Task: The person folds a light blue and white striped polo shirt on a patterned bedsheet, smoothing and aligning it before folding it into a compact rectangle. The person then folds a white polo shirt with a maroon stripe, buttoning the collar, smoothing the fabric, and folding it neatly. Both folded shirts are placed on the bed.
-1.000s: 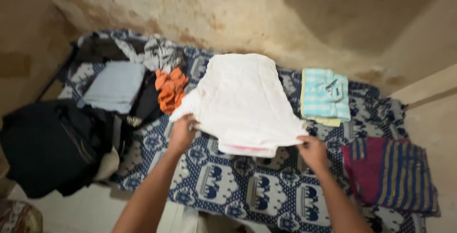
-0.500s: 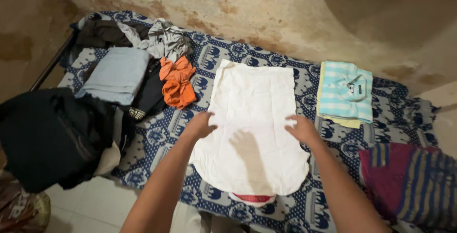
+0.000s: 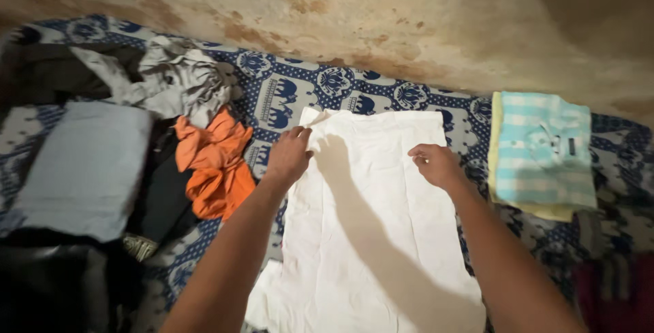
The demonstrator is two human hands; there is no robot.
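Your left hand [image 3: 289,156] and right hand [image 3: 436,164], fingers loosely curled, rest on one white cloth [image 3: 371,238], frame centre; one orange garment [image 3: 214,169] left.

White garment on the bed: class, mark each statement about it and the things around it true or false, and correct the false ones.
1. Both hands rest on the white garment. True: the left hand and the right hand lie on its upper part.
2. The white garment hangs in the air. False: it lies flat on the blue patterned bedsheet.
3. An orange cloth lies beside the left hand. True.
4. The checked turquoise shirt lies crumpled under the right hand. False: it sits folded, apart from that hand, near the wall.
5. The light blue folded cloth lies on top of the white garment. False: it lies far off, beyond the orange cloth.
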